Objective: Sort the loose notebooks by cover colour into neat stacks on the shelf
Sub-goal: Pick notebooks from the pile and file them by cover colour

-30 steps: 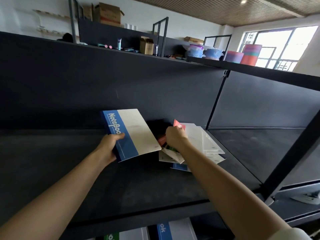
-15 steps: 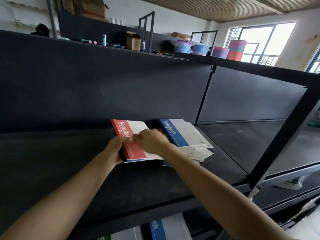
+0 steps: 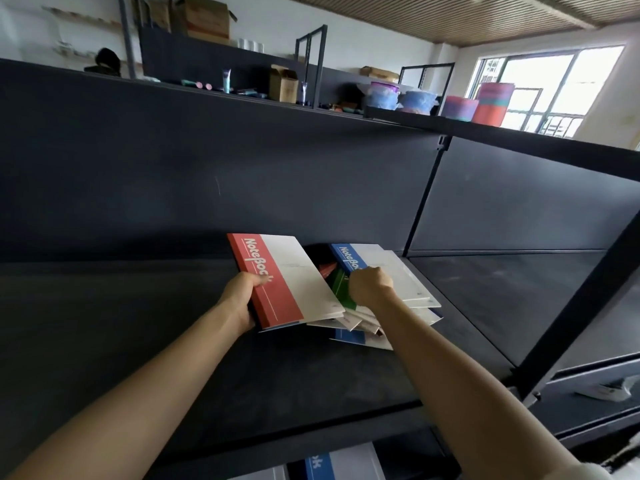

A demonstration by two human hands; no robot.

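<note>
Over shelf [image 3: 138, 323], red notebook [image 3: 277, 282], lengthwise away

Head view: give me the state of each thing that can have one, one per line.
left hand: grips the red notebook by its spine edge.
red notebook: closed, held tilted.
right hand: pinches the blue notebook at its spine edge.
blue notebook: closed, on top of the loose pile.
loose pile: unsorted, askew, covers overlapping.
green notebook: mostly buried in the pile.
cardboard box: flaps open.
</note>
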